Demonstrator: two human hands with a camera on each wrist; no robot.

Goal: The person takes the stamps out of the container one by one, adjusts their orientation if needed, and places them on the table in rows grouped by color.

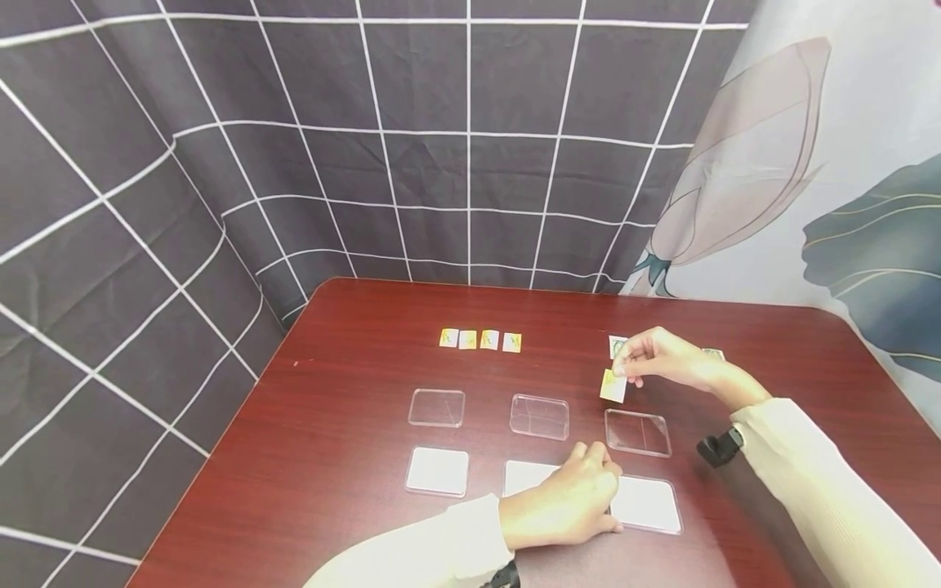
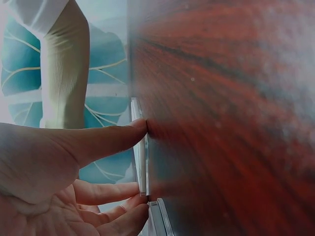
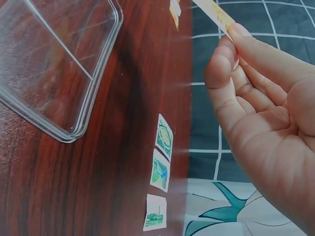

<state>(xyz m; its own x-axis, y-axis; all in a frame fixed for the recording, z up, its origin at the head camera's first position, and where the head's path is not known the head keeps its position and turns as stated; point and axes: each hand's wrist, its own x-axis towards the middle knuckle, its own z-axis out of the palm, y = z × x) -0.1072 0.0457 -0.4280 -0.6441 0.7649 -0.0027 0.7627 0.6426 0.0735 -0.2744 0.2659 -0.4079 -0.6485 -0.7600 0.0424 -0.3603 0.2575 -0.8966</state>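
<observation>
Between thumb and fingertips, my right hand (image 1: 665,359) pinches a small yellow-and-white stamp (image 1: 613,386) by its edge. It holds the stamp up off the table, just behind a clear plastic lid (image 1: 637,434). My left hand (image 1: 568,500) grips the left part of a shallow white-bottomed case (image 1: 650,505), thumb at the near side and fingers at the far side. The left forearm and hand partly cover a second white-bottomed case (image 1: 528,475). Under the right wrist lie green-printed stamps (image 3: 160,169), partly hidden in the head view.
Several yellow stamps (image 1: 490,340) lie in a row at the back of the red-brown table (image 1: 353,343). Two more clear lids, a left one (image 1: 437,408) and a middle one (image 1: 539,417), lie in front of them. A third white case (image 1: 437,471) sits at left. Curtains hang behind.
</observation>
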